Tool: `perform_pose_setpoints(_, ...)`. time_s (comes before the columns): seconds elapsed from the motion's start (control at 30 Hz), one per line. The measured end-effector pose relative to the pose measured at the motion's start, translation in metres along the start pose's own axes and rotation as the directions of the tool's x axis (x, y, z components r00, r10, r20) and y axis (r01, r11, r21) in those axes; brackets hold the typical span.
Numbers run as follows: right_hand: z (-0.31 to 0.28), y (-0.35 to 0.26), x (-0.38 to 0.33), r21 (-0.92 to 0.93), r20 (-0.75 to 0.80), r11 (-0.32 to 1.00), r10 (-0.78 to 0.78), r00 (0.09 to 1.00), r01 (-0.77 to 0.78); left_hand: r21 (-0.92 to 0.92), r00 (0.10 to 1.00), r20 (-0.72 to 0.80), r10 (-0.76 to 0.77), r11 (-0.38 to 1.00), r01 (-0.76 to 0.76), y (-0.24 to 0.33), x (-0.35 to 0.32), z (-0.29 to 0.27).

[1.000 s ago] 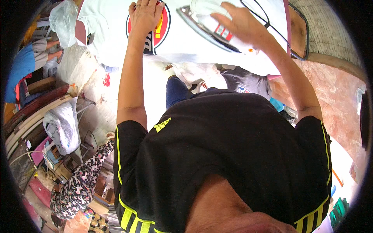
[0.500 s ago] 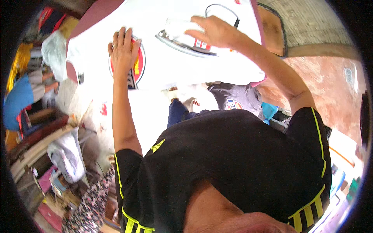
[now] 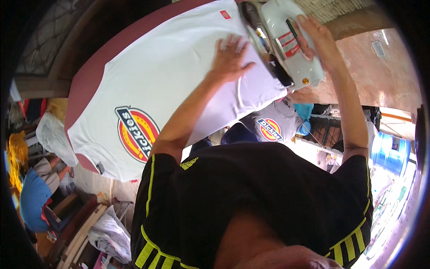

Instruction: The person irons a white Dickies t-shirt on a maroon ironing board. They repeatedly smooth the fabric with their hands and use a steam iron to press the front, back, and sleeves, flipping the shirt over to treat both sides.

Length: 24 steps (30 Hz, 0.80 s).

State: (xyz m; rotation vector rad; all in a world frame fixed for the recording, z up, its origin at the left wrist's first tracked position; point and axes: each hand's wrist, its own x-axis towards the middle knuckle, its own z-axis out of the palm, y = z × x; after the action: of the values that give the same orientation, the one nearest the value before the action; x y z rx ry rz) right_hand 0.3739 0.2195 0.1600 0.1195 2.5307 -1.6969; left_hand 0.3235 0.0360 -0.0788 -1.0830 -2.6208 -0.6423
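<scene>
A white T-shirt (image 3: 165,76) with a red, yellow and dark-blue printed emblem (image 3: 136,134) lies spread over a maroon-covered board (image 3: 87,89). Fingers spread, my left hand (image 3: 230,60) rests flat on the shirt near its right end. My right hand (image 3: 320,40) is wrapped round the handle of a white iron (image 3: 280,27) with a shiny metal base. The iron is tipped up on its side at the shirt's right edge, its base turned toward my left hand. Whether it touches the cloth, I cannot tell.
A grey T-shirt (image 3: 286,119) with a similar emblem hangs beyond my lap. At the left is another person in a blue top (image 3: 36,197), near a clear plastic bag (image 3: 56,136). A large blue water bottle (image 3: 390,153) stands at the right, below a reddish wall (image 3: 398,80).
The iron has gone from lying on the shirt to being tipped up at its right edge. My left hand has left the emblem and moved right. The view has shifted too.
</scene>
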Motion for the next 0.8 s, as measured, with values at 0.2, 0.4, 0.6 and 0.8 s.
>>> perform_pose_setpoints(0.2, -0.057, 0.044, 0.060, 0.094, -0.079, 0.977, 0.199, 0.977, -0.191, -0.767, 0.794, 0.077, 0.603, 0.545, -0.339, 0.149, -0.006, 0.061)
perform_pose_setpoints(0.4, -0.072, 0.112, 0.113, -0.026, -0.071, 0.953, 0.301, 0.951, -0.303, -0.641, 0.835, 0.149, 0.530, 0.695, -0.327, 0.128, -0.057, -0.002)
perform_pose_setpoints(0.6, -0.084, 0.162, 0.138, -0.117, -0.008, 0.990, 0.073, 0.997, -0.073, -0.143, 0.981, 0.191, -0.035, 0.988, 0.063, 0.100, -0.108, -0.038)
perform_pose_setpoints(0.8, -0.067, 0.172, 0.140, -0.837, -0.108, 0.422, -0.753, 0.650, 0.349, -0.581, 0.992, 0.117, 0.046, 0.813, 0.031, 0.118, -0.163, -0.037)
